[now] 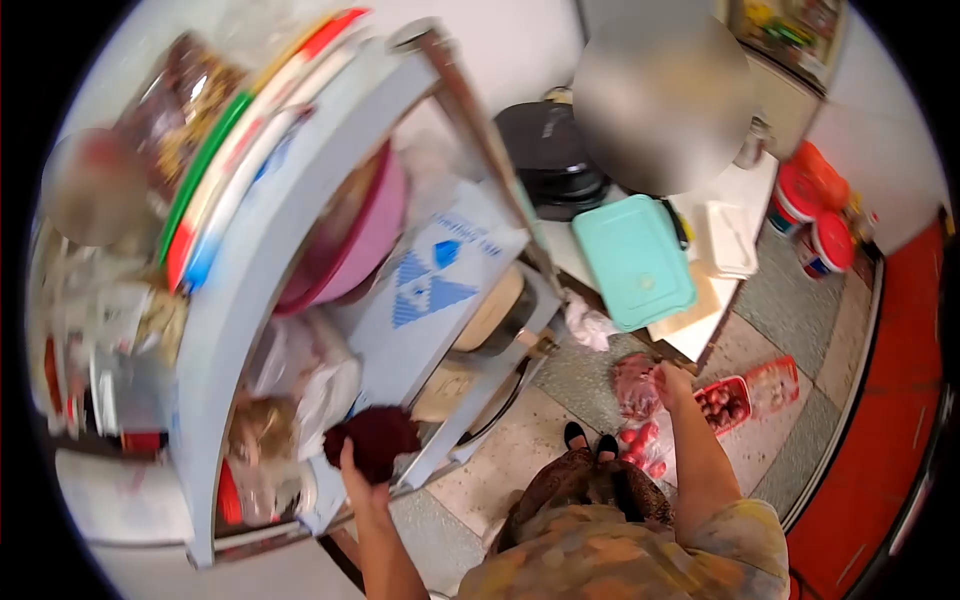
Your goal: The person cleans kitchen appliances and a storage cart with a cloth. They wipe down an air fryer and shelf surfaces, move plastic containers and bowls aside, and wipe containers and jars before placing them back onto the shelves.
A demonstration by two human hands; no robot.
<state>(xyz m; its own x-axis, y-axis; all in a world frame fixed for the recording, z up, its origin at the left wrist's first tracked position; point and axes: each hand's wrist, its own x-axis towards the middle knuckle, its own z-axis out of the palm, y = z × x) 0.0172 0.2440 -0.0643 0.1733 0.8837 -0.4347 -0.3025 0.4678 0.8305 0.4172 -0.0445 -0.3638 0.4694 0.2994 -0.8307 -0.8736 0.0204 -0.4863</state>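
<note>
My left hand (pixel 366 484) holds a dark maroon, soft-looking bundle (pixel 374 442) in front of the shelf rack. The thumb lies over its near side, and the other fingers are hidden beneath; whether it is cloth or a filled bag I cannot tell. My right hand (pixel 674 384) is closed at the top of a clear plastic bag (pixel 636 386) with reddish contents, beside the white table's corner. Just below hangs or lies a bag of red, tomato-like items (pixel 643 450); I cannot tell whether that hand also holds it.
On the left stands a grey shelf rack (pixel 205 400) with a pink basin (pixel 350 245), bags and jars. The white table (pixel 760 190) bears a turquoise-lidded container (pixel 635 262) and a black appliance (pixel 550 150). A red basket of onions (pixel 723 404) and red-lidded buckets (pixel 830 240) are on the floor.
</note>
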